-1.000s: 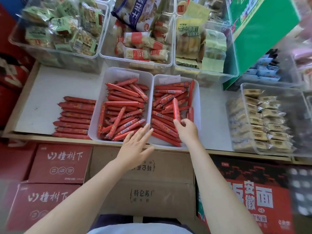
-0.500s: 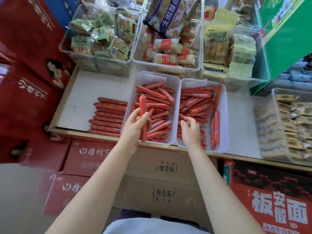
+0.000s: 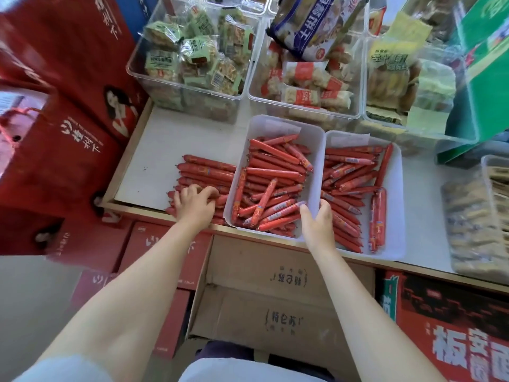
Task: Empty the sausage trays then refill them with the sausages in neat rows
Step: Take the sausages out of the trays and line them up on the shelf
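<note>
Two white trays stand side by side on the shelf. The left tray (image 3: pixel 276 120) holds a jumbled heap of red sausages (image 3: pixel 272 172). In the right tray (image 3: pixel 398 216) more sausages (image 3: pixel 349 172) lie loosely, two of them lengthwise by its right wall. A row of sausages (image 3: pixel 206 169) lies stacked on the bare shelf left of the trays. My left hand (image 3: pixel 195 201) rests on the near end of that row, fingers curled round a sausage. My right hand (image 3: pixel 316 220) grips the touching tray walls, fingers in the left tray, thumb in the right.
Clear bins of wrapped snacks (image 3: pixel 192 51) line the back of the shelf (image 3: pixel 154 150). A green carton (image 3: pixel 484 78) and a bin of biscuits (image 3: pixel 473 221) stand at the right. Red cartons (image 3: pixel 55 133) rise at the left. Cardboard boxes (image 3: pixel 275 299) sit below the shelf edge.
My left hand carried a sausage from over the left tray to the row on the shelf. My right hand left the right tray's sausages and took hold of the walls between the trays.
</note>
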Tool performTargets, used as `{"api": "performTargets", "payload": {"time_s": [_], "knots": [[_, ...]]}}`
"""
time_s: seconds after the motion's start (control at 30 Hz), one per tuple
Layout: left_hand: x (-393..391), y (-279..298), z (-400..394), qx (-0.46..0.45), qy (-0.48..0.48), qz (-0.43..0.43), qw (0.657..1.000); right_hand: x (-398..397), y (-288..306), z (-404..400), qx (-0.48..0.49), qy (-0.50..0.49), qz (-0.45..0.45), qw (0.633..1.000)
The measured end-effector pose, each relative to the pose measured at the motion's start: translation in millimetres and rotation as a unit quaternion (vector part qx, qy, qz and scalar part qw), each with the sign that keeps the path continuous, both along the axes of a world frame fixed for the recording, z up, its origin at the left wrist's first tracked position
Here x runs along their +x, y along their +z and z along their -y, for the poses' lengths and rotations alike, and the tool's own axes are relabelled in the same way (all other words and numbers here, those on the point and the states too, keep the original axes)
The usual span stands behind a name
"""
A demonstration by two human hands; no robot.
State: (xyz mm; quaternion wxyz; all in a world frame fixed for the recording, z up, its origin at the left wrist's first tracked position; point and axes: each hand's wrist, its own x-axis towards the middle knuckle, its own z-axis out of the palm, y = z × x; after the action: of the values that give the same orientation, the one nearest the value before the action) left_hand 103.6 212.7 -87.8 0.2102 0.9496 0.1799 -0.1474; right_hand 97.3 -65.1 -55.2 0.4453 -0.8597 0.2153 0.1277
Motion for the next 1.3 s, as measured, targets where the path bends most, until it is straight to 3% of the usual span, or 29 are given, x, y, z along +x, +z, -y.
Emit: {"api": "performTargets", "payload": {"time_s": [0.1, 0.23, 0.33, 0.43, 0.53, 0.63, 0.87, 1.03, 1.1, 1.2, 1.27, 1.3], "knots": [[-7, -7, 2, -0.042, 0.026, 0.005, 0.999, 1, 1, 1, 0.008, 0.003, -0.005, 1.000], [-16, 14, 29, -0.096, 0.059, 0.148, 0.983, 2, 10, 12, 0.037, -0.005, 0.005, 0.999], [-41, 36, 86, -0.131, -0.042, 0.228, 0.964, -1, 18, 36, -0.040, -0.018, 0.010, 0.999], [-61, 36, 146, -0.144, -0.183, 0.192, 0.954, -4, 21, 67, -0.141, -0.069, -0.012, 0.987], [-73, 19, 176, -0.091, -0.269, 0.127, 0.951, 0, 17, 97, -0.196, -0.086, -0.092, 0.973], [-76, 13, 174, -0.041, -0.312, 0.101, 0.944, 11, 13, 113, -0.191, -0.083, -0.147, 0.967], [-73, 22, 172, -0.065, -0.324, 0.054, 0.942, 27, -1, 127, -0.201, -0.067, -0.175, 0.962], [-70, 24, 173, -0.080, -0.311, 0.039, 0.946, 30, -1, 126, -0.135, -0.103, -0.170, 0.971], [-70, 24, 172, -0.091, -0.306, 0.032, 0.947, 32, 9, 122, -0.029, -0.138, -0.141, 0.980], [-67, 27, 175, -0.115, -0.296, 0.016, 0.948, 18, 34, 112, 0.171, -0.200, -0.081, 0.961], [-59, 41, 179, -0.190, -0.234, 0.007, 0.953, 0, 51, 102, 0.244, -0.154, -0.052, 0.956], [-54, 51, 180, -0.278, -0.163, 0.005, 0.947, -10, 58, 96, 0.278, -0.109, -0.044, 0.953]]}}
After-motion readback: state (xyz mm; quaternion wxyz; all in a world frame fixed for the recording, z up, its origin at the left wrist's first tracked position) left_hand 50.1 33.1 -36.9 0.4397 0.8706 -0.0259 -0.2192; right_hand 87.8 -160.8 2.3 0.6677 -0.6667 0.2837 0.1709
